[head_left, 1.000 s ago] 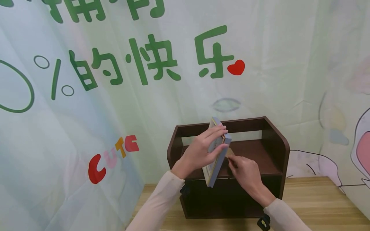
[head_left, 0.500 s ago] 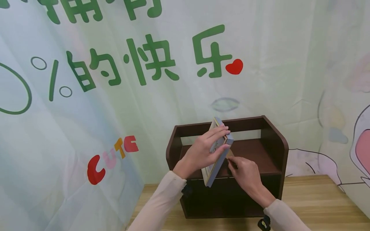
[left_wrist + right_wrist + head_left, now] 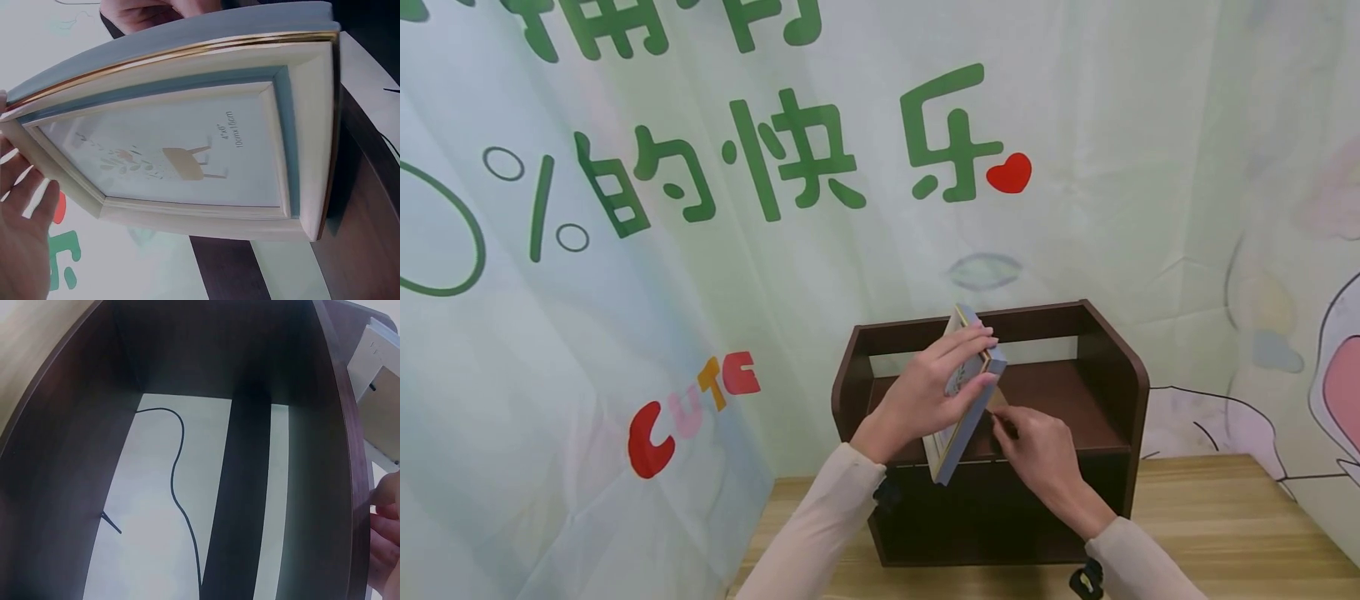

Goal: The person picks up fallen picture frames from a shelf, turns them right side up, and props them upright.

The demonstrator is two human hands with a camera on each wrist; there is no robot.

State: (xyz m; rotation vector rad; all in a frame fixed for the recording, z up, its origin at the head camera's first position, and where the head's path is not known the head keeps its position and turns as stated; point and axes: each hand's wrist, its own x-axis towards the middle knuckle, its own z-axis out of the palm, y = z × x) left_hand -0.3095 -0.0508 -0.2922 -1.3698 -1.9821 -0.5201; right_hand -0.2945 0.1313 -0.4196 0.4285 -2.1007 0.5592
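A picture frame (image 3: 958,433) with a grey-blue edge is held tilted over the dark brown shelf unit. My left hand (image 3: 921,392) grips its upper part, fingers over the top and thumb along the edge. In the left wrist view, the frame's front (image 3: 181,150) shows a cream border, a gold line and a printed paper insert with a plant drawing. My right hand (image 3: 1037,446), fingers curled, pinches a tan flap (image 3: 997,398) behind the frame. The frame's white back (image 3: 364,365) and brown backing (image 3: 384,415) appear in the right wrist view; the pinching fingertips are partly hidden there.
The shelf unit (image 3: 1105,400) stands on a wooden table (image 3: 1217,517), with an upper shelf and an open lower compartment. Behind it hangs a printed cloth backdrop (image 3: 1120,208) with green characters and a red heart.
The view has shifted very slightly. Both hands keep the same places on the frame, and the tan flap's angle barely differs.
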